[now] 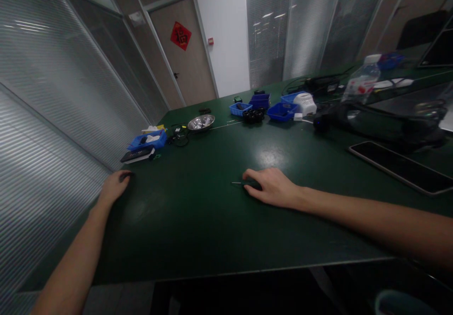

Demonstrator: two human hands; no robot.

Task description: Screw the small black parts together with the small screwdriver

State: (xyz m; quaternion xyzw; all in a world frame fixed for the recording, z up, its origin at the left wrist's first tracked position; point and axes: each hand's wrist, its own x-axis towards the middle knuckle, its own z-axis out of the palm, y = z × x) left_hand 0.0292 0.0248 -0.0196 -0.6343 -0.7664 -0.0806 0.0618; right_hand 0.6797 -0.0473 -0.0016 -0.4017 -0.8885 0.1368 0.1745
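Observation:
My right hand (pixel 271 186) rests on the green tabletop (pixel 198 216), its fingers wrapped around the dark handle of a small screwdriver (pixel 252 183). The thin metal shaft points left, close to the table surface. At the table's left side, my left hand (pixel 115 186) is closed on a small dark object (pixel 126 176), too blurred to name. Just beyond that hand lies a flat black box (pixel 138 154) with a light edge.
Behind the box is a blue basket (pixel 161 140) of small items. A shiny metal bowl (pixel 193 127), several blue bins (pixel 281 112) and black cables stand farther back. On the right are a plastic bottle (pixel 363 80), a black strapped device (pixel 382 124) and a dark tablet (pixel 403 165).

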